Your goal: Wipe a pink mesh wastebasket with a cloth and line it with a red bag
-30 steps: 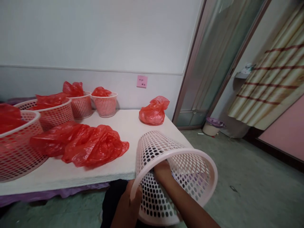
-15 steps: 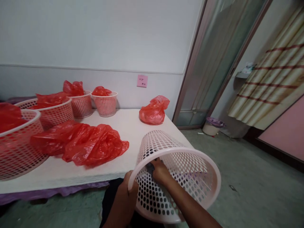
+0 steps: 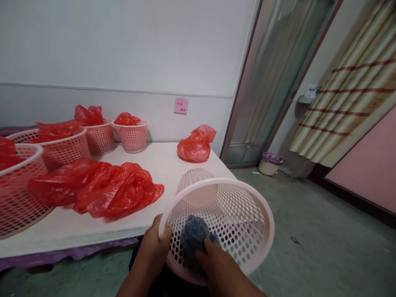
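My left hand [image 3: 159, 237] grips a pink basket [image 3: 221, 181] by its rim, mouth tipped toward me, apparently for easier reach; inside, my right hand's [image 3: 218, 260] fingers clutch a fuzzy blue-gray cloth [image 3: 194, 232] near the lower wall.

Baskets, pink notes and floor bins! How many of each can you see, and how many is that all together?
Standing baskets, with red plastic in each: 4
Tipped basket, in the hands: 1
Pink note: 1
Floor bin: 1
Total: 7
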A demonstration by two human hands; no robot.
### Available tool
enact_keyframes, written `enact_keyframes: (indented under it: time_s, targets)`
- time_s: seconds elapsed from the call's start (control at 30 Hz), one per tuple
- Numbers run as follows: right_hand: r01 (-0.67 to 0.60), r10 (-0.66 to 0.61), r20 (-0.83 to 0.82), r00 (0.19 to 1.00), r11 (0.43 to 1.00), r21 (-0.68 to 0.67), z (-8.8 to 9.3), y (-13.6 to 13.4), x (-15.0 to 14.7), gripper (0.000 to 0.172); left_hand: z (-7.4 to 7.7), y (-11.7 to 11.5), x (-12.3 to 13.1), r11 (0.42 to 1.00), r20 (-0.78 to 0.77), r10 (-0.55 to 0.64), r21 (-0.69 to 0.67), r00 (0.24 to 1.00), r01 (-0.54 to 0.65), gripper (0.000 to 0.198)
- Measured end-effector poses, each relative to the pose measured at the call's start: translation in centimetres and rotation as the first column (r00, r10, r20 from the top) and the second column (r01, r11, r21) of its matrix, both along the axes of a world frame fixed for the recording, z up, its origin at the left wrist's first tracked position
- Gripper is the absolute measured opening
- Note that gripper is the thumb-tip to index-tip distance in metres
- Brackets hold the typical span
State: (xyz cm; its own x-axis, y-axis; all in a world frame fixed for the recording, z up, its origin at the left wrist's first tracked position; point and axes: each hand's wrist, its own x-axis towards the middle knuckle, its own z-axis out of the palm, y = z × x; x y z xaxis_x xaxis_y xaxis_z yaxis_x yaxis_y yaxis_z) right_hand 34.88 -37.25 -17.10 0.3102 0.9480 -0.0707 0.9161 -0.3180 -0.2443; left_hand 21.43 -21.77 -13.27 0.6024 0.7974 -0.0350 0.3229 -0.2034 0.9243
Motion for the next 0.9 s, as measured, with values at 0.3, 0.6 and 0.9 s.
enact_keyframes:
  time_s: [0.3,0.6,0.9]
  targets:
    - [-0.041,0.037,0.159,0.987,0.999,0.018,-3.6,0.2,-2.3,0.057,2.1,1.2,0.7,0.999,-0.131,0.034,0.024,0.991,-0.031,0.038]
    - [0.119,-0.026,-0.256,0.966,0.927,0.356,2.1,3.5,-4.0,0.056,-4.4,-3.2,0.4,0.860,0.392,0.098,-0.496,0.915,0.120,0.058]
    - [-0.072,0.197,-0.406,0.892,0.950,0.304,1.5,4.1,-2.7,0.030,-7.7,-4.1,0.1,0.624,0.199,0.366,-0.777,0.909,-0.082,0.078]
